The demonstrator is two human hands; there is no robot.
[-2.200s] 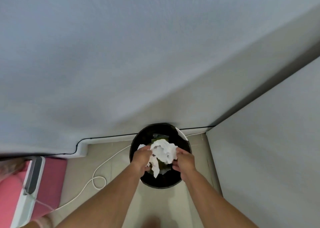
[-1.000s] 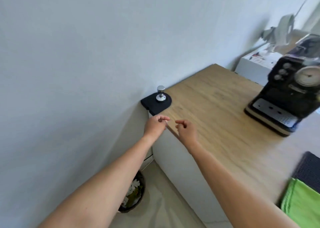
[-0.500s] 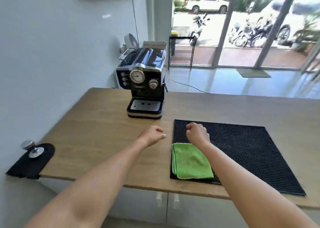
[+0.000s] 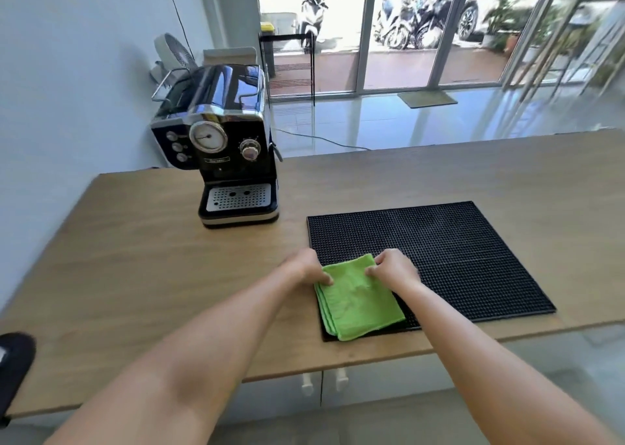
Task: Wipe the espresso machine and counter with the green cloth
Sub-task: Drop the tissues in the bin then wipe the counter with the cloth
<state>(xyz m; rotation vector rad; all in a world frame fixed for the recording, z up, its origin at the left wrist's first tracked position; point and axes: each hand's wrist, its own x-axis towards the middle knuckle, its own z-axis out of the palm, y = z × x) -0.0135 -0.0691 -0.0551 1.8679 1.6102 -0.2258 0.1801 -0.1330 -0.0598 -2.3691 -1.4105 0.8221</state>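
Note:
A folded green cloth (image 4: 360, 301) lies on the near left corner of a black rubber mat (image 4: 439, 252) on the wooden counter (image 4: 135, 262). My left hand (image 4: 306, 267) pinches the cloth's far left corner. My right hand (image 4: 394, 269) pinches its far right corner. The cloth still rests flat on the mat. A black and chrome espresso machine (image 4: 225, 147) stands at the back left of the counter, well beyond both hands, with its drip tray facing me.
A black tamping mat (image 4: 13, 363) sits at the counter's near left edge. A white wall runs along the left. Behind the counter are a shiny floor, glass doors and parked motorbikes outside. Cabinet handles (image 4: 323, 382) show below the counter's front edge.
I turned from the waste bin to the counter. Both hands, held as loose fists above the counter half a second ago, have come down and taken the cloth's far corners.

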